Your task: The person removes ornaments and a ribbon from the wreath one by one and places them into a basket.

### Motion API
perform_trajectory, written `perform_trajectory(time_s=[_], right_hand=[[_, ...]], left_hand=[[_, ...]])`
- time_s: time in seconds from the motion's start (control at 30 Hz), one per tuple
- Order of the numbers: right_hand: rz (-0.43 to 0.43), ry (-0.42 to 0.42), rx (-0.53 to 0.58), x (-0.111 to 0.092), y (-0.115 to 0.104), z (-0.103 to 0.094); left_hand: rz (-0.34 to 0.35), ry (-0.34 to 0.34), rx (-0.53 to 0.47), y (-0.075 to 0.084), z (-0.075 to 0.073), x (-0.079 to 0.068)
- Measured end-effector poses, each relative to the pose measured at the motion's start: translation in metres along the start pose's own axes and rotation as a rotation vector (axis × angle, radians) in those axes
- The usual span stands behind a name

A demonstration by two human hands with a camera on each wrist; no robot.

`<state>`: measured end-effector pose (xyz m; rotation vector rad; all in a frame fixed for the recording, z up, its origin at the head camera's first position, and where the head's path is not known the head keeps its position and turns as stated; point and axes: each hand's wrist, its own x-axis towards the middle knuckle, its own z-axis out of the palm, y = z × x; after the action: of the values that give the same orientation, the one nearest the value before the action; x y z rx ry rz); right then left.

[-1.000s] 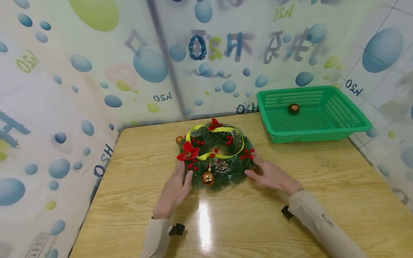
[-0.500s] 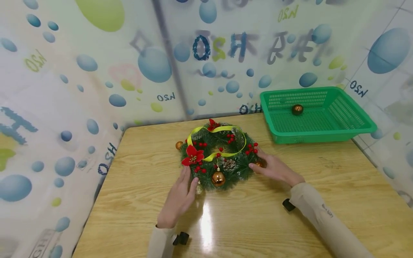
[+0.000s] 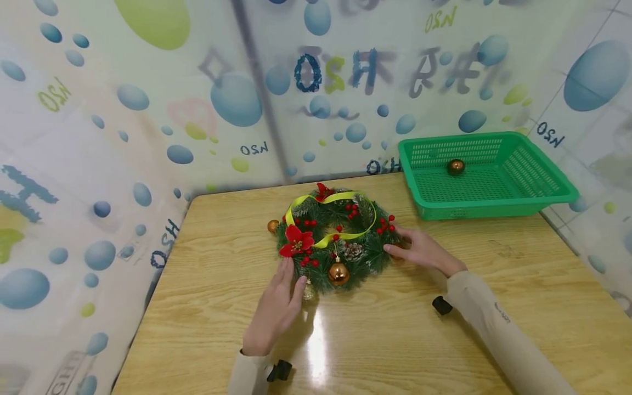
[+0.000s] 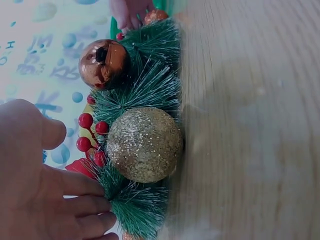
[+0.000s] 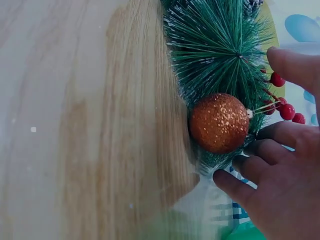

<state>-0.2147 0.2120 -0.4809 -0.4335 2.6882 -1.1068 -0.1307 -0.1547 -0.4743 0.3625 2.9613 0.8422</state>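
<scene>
A green Christmas wreath [image 3: 365, 260] lies on the table between my two hands. It carries red poinsettias [image 3: 296, 241], red berries, a pinecone [image 3: 353, 251] and a loop of yellow ribbon [image 3: 340, 237]. A shiny copper bauble [image 3: 338, 273] hangs at its front. My left hand [image 3: 274, 307] touches the front left of the wreath with straight fingers, beside a gold glitter bauble [image 4: 145, 145]. At the right side, my right hand [image 3: 422, 252] rests its relaxed fingers against the greenery. An orange glitter bauble [image 5: 220, 123] sits by those fingers. Another small orange bauble [image 3: 273, 226] pokes out at the left.
A green plastic basket [image 3: 486, 211] stands at the back right of the wooden table [image 3: 207, 307], with one copper bauble [image 3: 456, 167] inside. A patterned sheet [image 3: 197, 109] hangs behind and at both sides.
The wreath has turned a little counterclockwise, its front moving right. The gold glitter bauble has come into view by my left hand. The head view has shifted slightly.
</scene>
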Motion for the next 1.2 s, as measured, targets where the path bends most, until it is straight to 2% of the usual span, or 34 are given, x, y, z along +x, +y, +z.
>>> perform_trajectory(time_s=[0.13, 0.37, 0.7, 0.87, 1.03, 1.2], right_hand=[[0.008, -0.001, 0.015, 0.005, 0.001, 0.0], [-0.008, 0.022, -0.045, 0.013, -0.001, -0.001], [-0.006, 0.007, -0.044, 0.019, -0.001, -0.002], [-0.021, 0.022, -0.046, 0.019, 0.005, -0.004], [-0.068, 0.062, -0.057, 0.01, 0.009, -0.004], [-0.07, 0.189, -0.065, -0.003, 0.008, 0.002]], left_hand=[[0.001, 0.002, 0.014, 0.003, 0.002, -0.003], [0.019, 0.023, 0.035, 0.006, 0.006, -0.008], [0.021, 0.046, 0.061, 0.015, 0.012, -0.022], [0.039, 0.056, 0.08, 0.019, 0.017, -0.025], [0.04, 0.058, 0.05, 0.018, 0.018, -0.025], [0.018, 0.058, 0.02, 0.014, 0.016, -0.024]])
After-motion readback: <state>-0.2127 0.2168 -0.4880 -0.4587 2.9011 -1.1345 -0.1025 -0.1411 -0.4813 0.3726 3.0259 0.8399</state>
